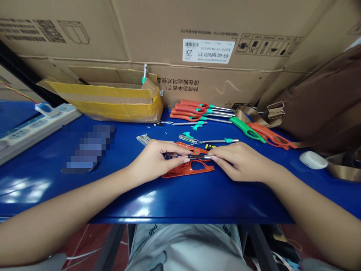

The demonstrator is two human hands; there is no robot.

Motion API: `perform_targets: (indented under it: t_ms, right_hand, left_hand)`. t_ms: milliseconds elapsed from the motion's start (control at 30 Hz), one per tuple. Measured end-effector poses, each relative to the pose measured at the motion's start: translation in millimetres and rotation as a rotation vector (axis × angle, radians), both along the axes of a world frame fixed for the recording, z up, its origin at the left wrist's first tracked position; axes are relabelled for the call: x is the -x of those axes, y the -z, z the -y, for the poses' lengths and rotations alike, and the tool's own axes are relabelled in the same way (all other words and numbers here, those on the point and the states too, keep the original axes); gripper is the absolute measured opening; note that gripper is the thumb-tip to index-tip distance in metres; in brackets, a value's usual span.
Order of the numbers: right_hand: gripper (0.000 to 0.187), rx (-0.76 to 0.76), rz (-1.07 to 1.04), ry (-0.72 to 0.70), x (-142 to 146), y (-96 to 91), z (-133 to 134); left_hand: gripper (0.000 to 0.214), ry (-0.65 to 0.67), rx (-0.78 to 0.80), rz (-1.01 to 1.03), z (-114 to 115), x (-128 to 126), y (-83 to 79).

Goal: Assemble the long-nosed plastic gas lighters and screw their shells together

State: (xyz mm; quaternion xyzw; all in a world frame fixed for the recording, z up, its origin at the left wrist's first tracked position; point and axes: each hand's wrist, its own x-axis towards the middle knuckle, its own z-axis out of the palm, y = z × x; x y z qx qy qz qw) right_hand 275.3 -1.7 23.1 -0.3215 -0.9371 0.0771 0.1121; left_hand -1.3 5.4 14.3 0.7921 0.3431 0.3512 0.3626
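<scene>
Between the left fingers [176, 162] and right fingers [222, 162], which pinch its ends, is a slim black rod [196, 156].

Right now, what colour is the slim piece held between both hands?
The slim piece is black, turning silvery near the right hand; the head view shows it.

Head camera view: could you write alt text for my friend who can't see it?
A person's left hand and right hand pinch a slim black-and-silver lighter part above orange casing halves on a blue table. Behind them lie orange-handled long-barrelled lighters, with a yellow-taped cardboard box to their left.
</scene>
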Motion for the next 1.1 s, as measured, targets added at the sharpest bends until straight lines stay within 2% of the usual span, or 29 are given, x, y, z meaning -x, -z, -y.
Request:
perform_targets:
  t_ms: [167, 467, 700, 900, 1100]
  right_hand:
    - [0.027, -0.028, -0.002, 0.002, -0.6, -0.7, 0.5]
    - [0.025, -0.043, 0.006, -0.005, -1.4, 0.3, -0.2]
    - [0.027, -0.048, 0.002, -0.031, 2.6, 3.5, 2.7]
    - [0.028, -0.04, 0.009, -0.042, 11.6, 5.0, 7.6]
    - [0.024, -0.116, -0.057, -0.061, 15.6, 8.5, 9.4]
  left_hand:
    - [0.015, -0.011, 0.049, 0.021, 1.7, -1.1, -3.0]
    - [0.015, -0.038, 0.112, 0.041, 0.9, -2.1, 0.9]
    - [0.013, -0.01, 0.005, 0.017, 3.5, -2.5, 4.8]
    - [0.02, 0.013, -0.046, 0.017, 9.5, -6.1, 9.3]
    - [0.014, 0.021, -0.125, -0.012, 10.8, -6.0, 10.5]
